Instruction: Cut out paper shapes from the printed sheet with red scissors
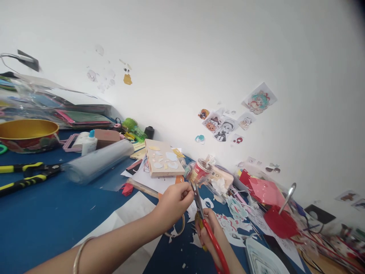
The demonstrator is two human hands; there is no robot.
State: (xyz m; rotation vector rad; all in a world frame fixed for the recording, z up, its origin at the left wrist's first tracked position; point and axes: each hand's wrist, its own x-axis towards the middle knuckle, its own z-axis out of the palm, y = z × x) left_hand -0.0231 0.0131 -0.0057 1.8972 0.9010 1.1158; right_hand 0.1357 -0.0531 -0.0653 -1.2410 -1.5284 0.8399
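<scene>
My right hand [212, 232] is wrapped round a pair of scissors [213, 240] with red handles, its metal blades slightly apart and pointing up and away. A small yellow piece [200, 224] shows at the fingers of that same hand; its kind is unclear. Just left of the blade tips, my left hand [179, 198] is closed in a pinch. Whatever lies between its thumb and finger is hidden or too small to name. Beneath the hands are white paper scraps [196, 239] and a round tan ring [182, 228]. White sheets [134, 217] lie under my left forearm.
A board with paper cutouts [164, 167] and a red cup [201, 171] stand ahead. To the left are a clear plastic roll [98, 161], a glue bottle [89, 144], yellow-black pliers [31, 177] and a gold-lined tin [28, 131]. At right lie cut stickers [232, 228] and a pale tray [265, 257].
</scene>
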